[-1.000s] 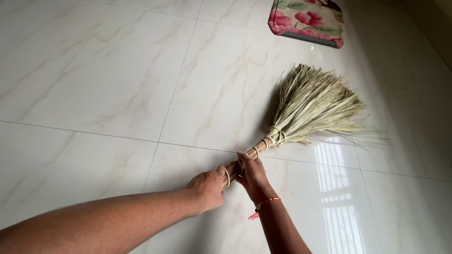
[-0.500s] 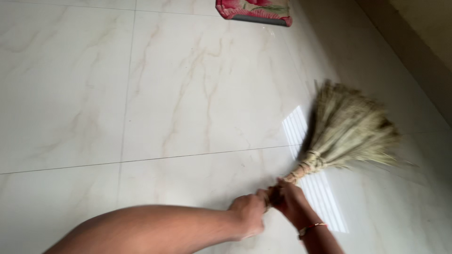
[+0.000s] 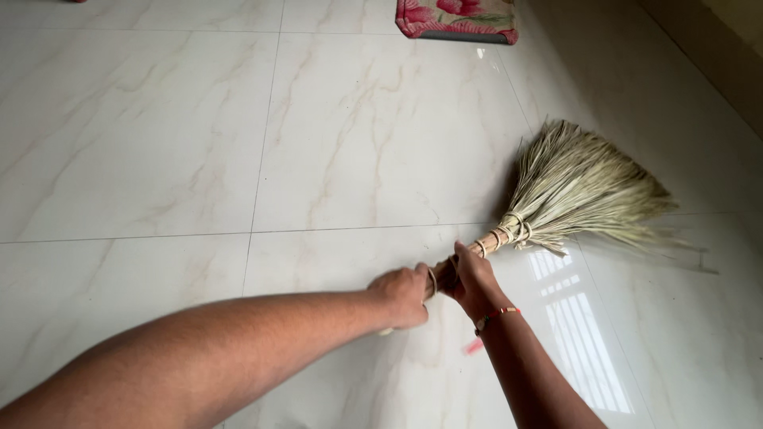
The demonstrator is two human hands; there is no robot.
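Sweeping is the step in hand, I think: left hand (image 3: 403, 295) and right hand (image 3: 472, 279) squeeze the dry straw broom (image 3: 556, 195) fanned on the shiny white marble floor (image 3: 159, 143), so next needs 1 steady pull.

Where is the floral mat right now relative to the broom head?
In the head view the floral mat lies on the floor at the top edge, right of centre, beyond and left of the broom head, well apart from it.
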